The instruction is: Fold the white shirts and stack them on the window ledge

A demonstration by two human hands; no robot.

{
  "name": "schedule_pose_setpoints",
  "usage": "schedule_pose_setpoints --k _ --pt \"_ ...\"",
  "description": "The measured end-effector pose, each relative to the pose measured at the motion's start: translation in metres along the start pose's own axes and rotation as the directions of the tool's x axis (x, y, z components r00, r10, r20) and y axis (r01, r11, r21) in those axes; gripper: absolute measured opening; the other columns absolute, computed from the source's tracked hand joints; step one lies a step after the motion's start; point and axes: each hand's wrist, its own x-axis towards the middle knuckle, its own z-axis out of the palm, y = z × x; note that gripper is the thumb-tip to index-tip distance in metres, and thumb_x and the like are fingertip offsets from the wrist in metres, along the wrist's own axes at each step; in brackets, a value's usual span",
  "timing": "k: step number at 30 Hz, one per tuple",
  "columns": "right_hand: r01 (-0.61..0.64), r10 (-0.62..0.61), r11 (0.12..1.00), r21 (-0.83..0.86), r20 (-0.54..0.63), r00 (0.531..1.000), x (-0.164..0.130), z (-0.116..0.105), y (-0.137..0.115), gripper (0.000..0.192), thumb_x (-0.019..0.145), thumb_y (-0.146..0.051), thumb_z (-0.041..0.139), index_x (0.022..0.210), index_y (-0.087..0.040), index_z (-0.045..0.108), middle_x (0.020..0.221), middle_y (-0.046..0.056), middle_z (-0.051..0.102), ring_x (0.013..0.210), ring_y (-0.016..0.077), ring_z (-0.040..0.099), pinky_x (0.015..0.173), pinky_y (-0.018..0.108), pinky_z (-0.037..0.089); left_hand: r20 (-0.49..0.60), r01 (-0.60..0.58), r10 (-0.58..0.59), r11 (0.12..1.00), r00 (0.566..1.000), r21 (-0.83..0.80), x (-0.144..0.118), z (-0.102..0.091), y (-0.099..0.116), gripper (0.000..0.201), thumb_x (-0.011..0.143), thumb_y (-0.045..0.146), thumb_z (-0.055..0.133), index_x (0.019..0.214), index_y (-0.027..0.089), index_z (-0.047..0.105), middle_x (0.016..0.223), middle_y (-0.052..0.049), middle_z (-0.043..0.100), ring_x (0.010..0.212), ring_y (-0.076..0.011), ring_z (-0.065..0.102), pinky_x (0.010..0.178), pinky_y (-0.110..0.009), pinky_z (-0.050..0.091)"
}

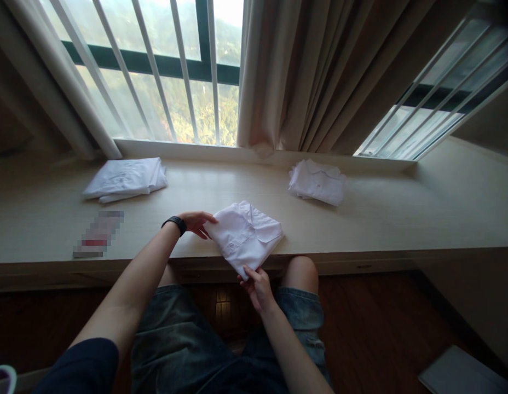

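A folded white shirt [248, 232] with its collar showing is held over the front edge of the pale counter [381, 219], its lower corner jutting past that edge. At its left corner, my left hand [197, 223], with a black watch on the wrist, pinches the cloth between thumb and fingers. My right hand [257, 285] grips the lower corner, thumb on top and fingers underneath. Part of the fingers of both hands is hidden by the fabric or by the hand itself.
Another folded white garment [128, 178] lies at the back left, and a smaller folded white shirt [317, 181] at the back right. A pixelated flat object [98, 234] is at the left front. Curtains [303, 76] and a barred window stand behind the counter.
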Motion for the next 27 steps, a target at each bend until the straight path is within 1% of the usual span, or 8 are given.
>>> schedule_pose_setpoints --k 5,8,15,19,21,23,25,27 --pt "0.073 -0.075 0.997 -0.034 -0.038 0.996 0.003 -0.019 -0.007 0.049 0.056 -0.043 0.092 0.087 -0.015 0.067 0.075 0.001 0.068 0.055 0.0097 0.061 0.043 0.017 0.043 0.049 -0.036 0.033 0.996 0.998 0.081 -0.003 0.008 -0.013 0.049 0.050 0.033 0.089 0.095 0.019 0.073 0.100 -0.010 0.074 0.089 -0.0276 0.071 0.064 -0.032 0.059" --pt "0.127 -0.130 0.986 -0.111 -0.021 0.991 0.011 -0.024 -0.028 0.049 0.056 -0.046 0.091 0.082 -0.014 0.067 0.073 0.001 0.067 0.053 0.0084 0.057 0.043 0.017 0.041 -0.028 -0.090 0.092 0.993 0.995 0.075 -0.003 0.015 -0.022 0.056 0.052 0.036 0.090 0.101 0.017 0.071 0.098 -0.008 0.073 0.084 -0.0220 0.070 0.062 -0.026 0.059" --pt "0.268 -0.235 0.862 -0.430 0.130 0.963 0.056 -0.010 -0.114 0.040 0.063 -0.045 0.086 0.076 -0.014 0.066 0.064 0.000 0.062 0.050 0.0082 0.052 0.042 0.018 0.040 -0.238 -0.260 0.204 0.936 0.950 -0.237 -0.011 0.031 -0.038 0.053 0.067 0.044 0.087 0.107 0.018 0.063 0.087 -0.002 0.067 0.072 -0.0130 0.067 0.061 -0.020 0.056" --pt "0.224 -0.209 0.781 -0.583 0.094 0.973 0.074 -0.012 -0.126 0.027 0.074 -0.037 0.079 0.078 -0.015 0.063 0.071 0.002 0.065 0.052 0.0108 0.058 0.039 0.018 0.042 -0.262 -0.235 0.156 0.924 0.952 -0.303 -0.016 0.045 -0.048 0.055 0.064 0.043 0.090 0.101 0.020 0.056 0.078 0.000 0.062 0.075 -0.0174 0.068 0.072 -0.031 0.059" --pt "0.239 -0.249 0.761 -0.603 0.069 0.966 0.077 -0.017 -0.121 0.024 0.076 -0.034 0.075 0.078 -0.016 0.061 0.074 0.002 0.066 0.055 0.0124 0.061 0.041 0.020 0.045 -0.440 -0.292 0.188 0.939 0.878 -0.181 -0.015 0.053 -0.053 0.052 0.064 0.041 0.089 0.099 0.019 0.057 0.080 -0.001 0.063 0.074 -0.0174 0.066 0.071 -0.032 0.057" --pt "0.271 -0.295 0.741 -0.614 0.065 0.953 0.078 -0.022 -0.115 0.024 0.076 -0.035 0.074 0.076 -0.017 0.059 0.074 0.002 0.065 0.057 0.0137 0.062 0.043 0.021 0.048 -0.614 -0.311 0.295 0.947 0.732 0.084 -0.012 0.060 -0.057 0.040 0.067 0.040 0.083 0.093 0.018 0.062 0.079 -0.002 0.064 0.074 -0.0179 0.063 0.069 -0.030 0.052" --pt "0.301 -0.328 0.717 -0.628 0.077 0.942 0.078 -0.025 -0.111 0.027 0.075 -0.037 0.075 0.072 -0.017 0.057 0.072 0.001 0.063 0.058 0.0146 0.062 0.043 0.022 0.048 -0.655 -0.264 0.431 0.902 0.621 0.343 -0.007 0.064 -0.059 0.025 0.074 0.039 0.073 0.084 0.017 0.067 0.076 -0.003 0.066 0.075 -0.0194 0.062 0.067 -0.029 0.047" --pt "0.324 -0.348 0.696 -0.641 0.094 0.933 0.079 -0.027 -0.108 0.030 0.073 -0.042 0.075 0.071 -0.018 0.056 0.069 0.001 0.061 0.058 0.0153 0.062 0.043 0.022 0.046 -0.646 -0.238 0.502 0.858 0.575 0.455 -0.003 0.066 -0.057 0.022 0.078 0.036 0.065 0.087 0.017 0.069 0.080 -0.005 0.069 0.077 -0.0206 0.062 0.068 -0.029 0.045"
